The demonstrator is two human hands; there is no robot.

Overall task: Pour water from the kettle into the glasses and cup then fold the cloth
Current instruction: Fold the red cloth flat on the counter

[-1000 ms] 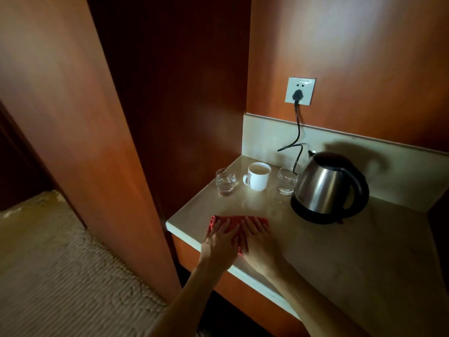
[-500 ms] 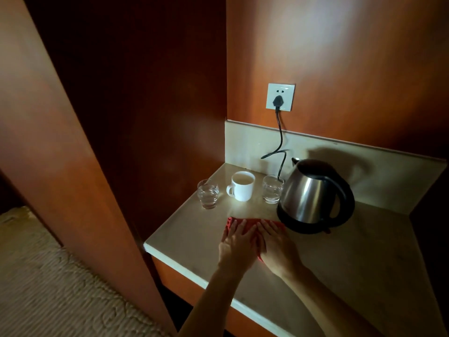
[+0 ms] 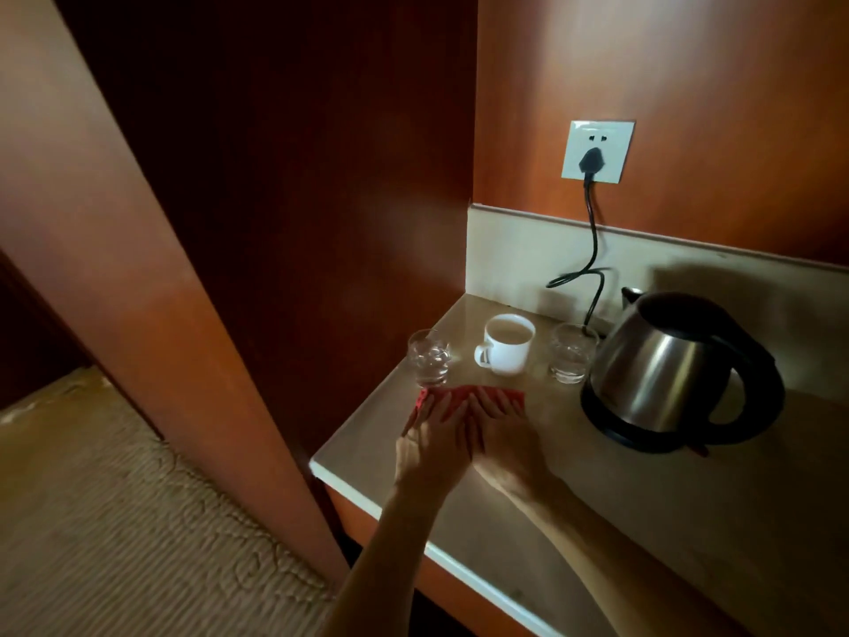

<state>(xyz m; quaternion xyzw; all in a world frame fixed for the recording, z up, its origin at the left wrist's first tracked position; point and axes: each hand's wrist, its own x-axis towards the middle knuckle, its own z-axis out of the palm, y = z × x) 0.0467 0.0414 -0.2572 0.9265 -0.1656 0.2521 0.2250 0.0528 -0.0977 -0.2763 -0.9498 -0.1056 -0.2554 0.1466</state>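
A folded red cloth [image 3: 459, 394] lies on the beige counter [image 3: 689, 521], just in front of the left glass. My left hand [image 3: 434, 441] and my right hand [image 3: 503, 436] rest flat on it side by side, fingers stretched out, covering most of it. Behind the cloth stand a glass [image 3: 429, 358] with water, a white cup [image 3: 507, 344] filled with liquid, and a second glass [image 3: 572, 354]. The steel kettle [image 3: 666, 360] with a black handle sits on its base at the right, upright.
The kettle's black cord [image 3: 592, 250] runs up to a white wall socket [image 3: 597, 151]. Wooden panels close in the counter at the left and behind. The counter's front edge [image 3: 367, 494] drops to a carpeted floor [image 3: 115, 521] at the left.
Both hands have slid the red cloth away from the counter's front edge toward the glasses, staying flat on it. The camera view has shifted.
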